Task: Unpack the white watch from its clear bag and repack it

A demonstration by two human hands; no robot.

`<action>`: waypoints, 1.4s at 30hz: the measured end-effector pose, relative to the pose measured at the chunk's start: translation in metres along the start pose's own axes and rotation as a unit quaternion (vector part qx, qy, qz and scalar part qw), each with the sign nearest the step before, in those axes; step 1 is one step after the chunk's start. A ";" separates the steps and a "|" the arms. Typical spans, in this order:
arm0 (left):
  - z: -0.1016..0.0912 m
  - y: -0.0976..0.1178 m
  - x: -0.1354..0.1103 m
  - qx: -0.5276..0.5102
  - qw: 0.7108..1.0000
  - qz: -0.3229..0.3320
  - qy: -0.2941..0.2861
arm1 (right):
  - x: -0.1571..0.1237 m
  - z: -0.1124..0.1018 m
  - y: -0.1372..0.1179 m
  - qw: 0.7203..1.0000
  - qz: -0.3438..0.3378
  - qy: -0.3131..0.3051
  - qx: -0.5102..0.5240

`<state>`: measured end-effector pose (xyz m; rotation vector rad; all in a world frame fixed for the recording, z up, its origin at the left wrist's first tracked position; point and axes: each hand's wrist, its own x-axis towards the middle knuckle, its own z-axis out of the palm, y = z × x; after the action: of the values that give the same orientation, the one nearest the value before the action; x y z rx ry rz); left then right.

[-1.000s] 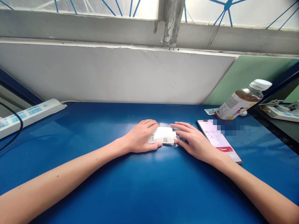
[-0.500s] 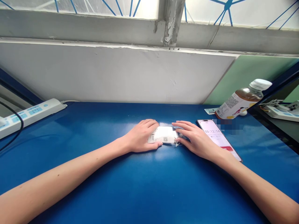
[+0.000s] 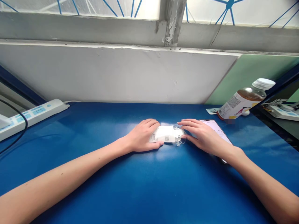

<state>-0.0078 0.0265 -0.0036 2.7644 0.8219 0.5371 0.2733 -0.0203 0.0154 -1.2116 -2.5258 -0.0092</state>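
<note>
A small white box (image 3: 166, 133) with a barcode and a QR code lies flat on the blue table (image 3: 149, 186). My left hand (image 3: 145, 135) is wrapped around its left part, fingers over the far side and thumb along the near edge. From the box's right end a whitish inner piece (image 3: 178, 133) sticks out, with thin looped white strands by it; its kind is too small to tell. My right hand (image 3: 197, 133) has its fingertips and thumb closed on that piece's right end.
A phone (image 3: 216, 127) with a timer on its screen lies partly under my right hand. Behind it stands a drink bottle (image 3: 243, 99) by a small card (image 3: 212, 111). At the left is a power strip (image 3: 35, 116) with a black cable (image 3: 24, 123).
My right hand has moved to the right, over the phone, and more of the inner piece shows outside the box. My left hand stays on the box.
</note>
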 end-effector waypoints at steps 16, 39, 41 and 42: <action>0.000 0.001 0.000 -0.001 1.000 0.002 -0.003 | -0.007 0.011 -0.008 0.997 0.057 -0.035 0.040; -0.001 0.001 0.000 -0.003 1.000 0.002 -0.002 | -0.005 0.004 -0.012 0.995 0.069 -0.068 0.039; -0.001 0.000 0.000 -0.007 1.000 0.002 -0.002 | -0.005 0.007 -0.012 0.994 0.076 -0.065 0.040; -0.001 0.000 0.000 -0.009 1.000 0.002 -0.002 | -0.005 0.009 -0.012 0.994 0.079 -0.062 0.041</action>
<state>-0.0081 0.0262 -0.0030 2.7510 0.8054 0.5359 0.2648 -0.0305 0.0071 -1.4144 -2.4990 0.2112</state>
